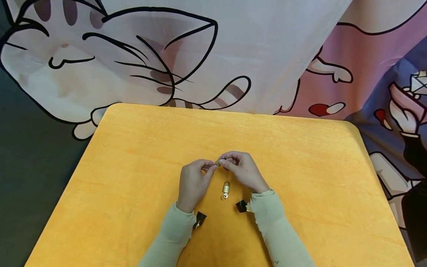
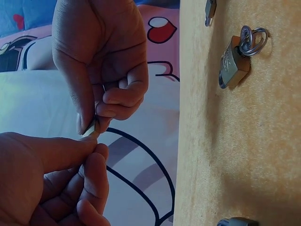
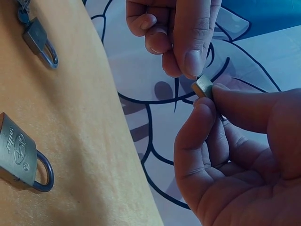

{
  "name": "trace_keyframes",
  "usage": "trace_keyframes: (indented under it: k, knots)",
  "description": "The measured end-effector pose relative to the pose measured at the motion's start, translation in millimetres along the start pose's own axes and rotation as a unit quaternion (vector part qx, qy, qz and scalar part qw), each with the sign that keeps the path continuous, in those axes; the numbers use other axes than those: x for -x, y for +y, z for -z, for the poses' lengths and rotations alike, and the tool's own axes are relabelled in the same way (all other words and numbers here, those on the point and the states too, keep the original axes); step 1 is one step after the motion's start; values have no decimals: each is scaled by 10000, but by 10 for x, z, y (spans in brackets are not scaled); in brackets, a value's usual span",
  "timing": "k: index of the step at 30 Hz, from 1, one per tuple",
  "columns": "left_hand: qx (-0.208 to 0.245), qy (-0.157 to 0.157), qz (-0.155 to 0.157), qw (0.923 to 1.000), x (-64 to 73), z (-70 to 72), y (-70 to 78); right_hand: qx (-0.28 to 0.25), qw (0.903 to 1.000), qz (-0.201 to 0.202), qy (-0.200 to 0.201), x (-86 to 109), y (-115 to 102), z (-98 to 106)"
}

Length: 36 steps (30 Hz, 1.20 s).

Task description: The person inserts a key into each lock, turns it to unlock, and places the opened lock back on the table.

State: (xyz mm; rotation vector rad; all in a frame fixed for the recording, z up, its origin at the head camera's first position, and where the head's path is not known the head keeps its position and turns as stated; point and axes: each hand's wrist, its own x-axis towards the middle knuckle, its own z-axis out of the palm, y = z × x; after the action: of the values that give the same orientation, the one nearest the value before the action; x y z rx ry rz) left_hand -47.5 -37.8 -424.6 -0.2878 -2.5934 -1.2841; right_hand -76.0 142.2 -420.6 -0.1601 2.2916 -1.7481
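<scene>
In the head view, my left hand and right hand meet above the table. Between their fingertips is a small brass padlock, mostly covered. The right thumb and forefinger pinch its body, seen in the right wrist view. My left thumb and fingers pinch its other end; whether they hold a key there I cannot tell. Just below the hands, a brass padlock with a key and ring lies on the table. The left wrist view shows a padlock with key rings lying on the wood.
The yellow table has rounded far corners. Behind it hangs a cartoon-print cloth. Black pieces sit beside the sleeve cuffs. The right wrist view shows a larger padlock and a smaller padlock on the table.
</scene>
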Motion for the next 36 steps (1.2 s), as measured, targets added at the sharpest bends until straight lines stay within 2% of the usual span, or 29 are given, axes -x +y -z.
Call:
trace_keyframes:
  k: [13,36]
  knots:
    - [-132,64,-168,9998,11,-8,-3,0,9999,-109,1,4,2,-7]
    - [-343,104,-194,9992,29,-34,18,49,9999,-136,-15,0,-1,-6]
